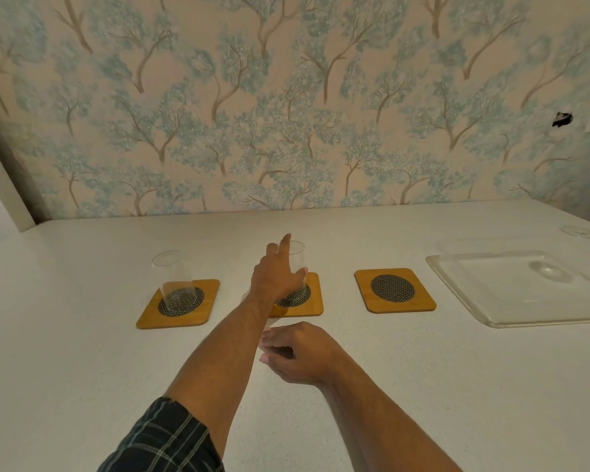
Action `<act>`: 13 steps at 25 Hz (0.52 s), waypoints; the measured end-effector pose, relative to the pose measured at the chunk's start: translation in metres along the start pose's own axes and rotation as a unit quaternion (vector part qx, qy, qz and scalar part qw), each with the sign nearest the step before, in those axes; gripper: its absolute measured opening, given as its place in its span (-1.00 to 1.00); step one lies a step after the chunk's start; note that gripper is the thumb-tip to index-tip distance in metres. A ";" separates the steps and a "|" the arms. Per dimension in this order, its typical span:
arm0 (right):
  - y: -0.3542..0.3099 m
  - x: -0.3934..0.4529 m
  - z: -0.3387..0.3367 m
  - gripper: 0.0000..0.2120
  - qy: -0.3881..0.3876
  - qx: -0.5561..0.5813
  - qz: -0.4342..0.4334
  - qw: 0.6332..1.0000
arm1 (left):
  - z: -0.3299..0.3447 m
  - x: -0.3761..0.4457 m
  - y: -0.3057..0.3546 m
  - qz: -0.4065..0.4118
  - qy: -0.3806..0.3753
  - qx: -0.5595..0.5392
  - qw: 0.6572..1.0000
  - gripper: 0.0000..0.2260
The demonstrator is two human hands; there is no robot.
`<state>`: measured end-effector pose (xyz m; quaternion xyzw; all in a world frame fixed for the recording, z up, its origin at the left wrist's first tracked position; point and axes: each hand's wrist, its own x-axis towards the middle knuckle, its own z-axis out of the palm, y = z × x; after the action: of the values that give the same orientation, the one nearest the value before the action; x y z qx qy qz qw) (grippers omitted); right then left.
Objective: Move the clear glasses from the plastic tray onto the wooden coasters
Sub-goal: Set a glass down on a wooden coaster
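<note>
- Nearest, a plaid sleeve (164, 437); right hand (297, 352) resting on the worktop (82, 369), fingers loosely curled, holding nothing.
- Left hand (276, 277) around the middle glass (297, 264) on the middle coaster (307, 308), forefinger raised; probably just setting down or letting go.
- Left glass (172, 281) standing on its coaster (179, 303).
- Right coaster (394, 289) bare.
- Tray (491, 291) seemingly without glasses; a third cannot be made out.

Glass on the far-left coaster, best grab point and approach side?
Grip the glass around its mid wall, probably coming from the front at table level. It stands upright on the left coaster, tapering to a narrower base with the open rim on top, so a side wrap sits more securely than pinching the thin rim. The left hand holds the middle glass the same way.
</note>
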<state>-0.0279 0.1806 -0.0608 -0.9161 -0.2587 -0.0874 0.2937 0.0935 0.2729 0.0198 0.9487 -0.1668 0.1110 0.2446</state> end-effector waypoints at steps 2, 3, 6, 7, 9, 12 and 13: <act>-0.001 -0.001 -0.001 -0.66 0.002 -0.007 -0.003 1.000 | -0.003 0.003 0.003 0.009 0.022 0.032 0.999 -0.18; -0.002 -0.002 -0.002 -0.67 0.003 -0.012 -0.006 1.000 | -0.006 0.004 0.006 0.014 0.037 0.046 0.998 -0.17; -0.005 -0.005 -0.007 -0.69 0.040 -0.037 -0.030 0.998 | -0.014 0.009 0.015 0.040 0.087 0.081 0.992 -0.18; -0.004 -0.006 -0.007 -0.68 0.062 -0.059 -0.037 0.996 | -0.016 0.011 0.018 0.053 0.102 0.094 0.989 -0.19; 0.000 -0.012 -0.014 -0.59 0.093 -0.101 -0.027 0.990 | -0.020 0.017 0.026 0.081 0.117 0.112 0.983 -0.22; 0.018 -0.023 -0.043 -0.53 0.082 -0.136 -0.001 0.987 | -0.021 0.025 0.045 0.121 0.129 0.118 0.977 -0.25; 0.025 -0.027 -0.057 -0.53 0.074 -0.149 -0.002 0.986 | -0.019 0.028 0.053 0.129 0.130 0.114 0.976 -0.26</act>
<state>-0.0384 0.1184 -0.0356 -0.9399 -0.2222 -0.1934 0.1725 0.0970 0.2314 0.0671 0.9182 -0.2409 0.2824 0.1381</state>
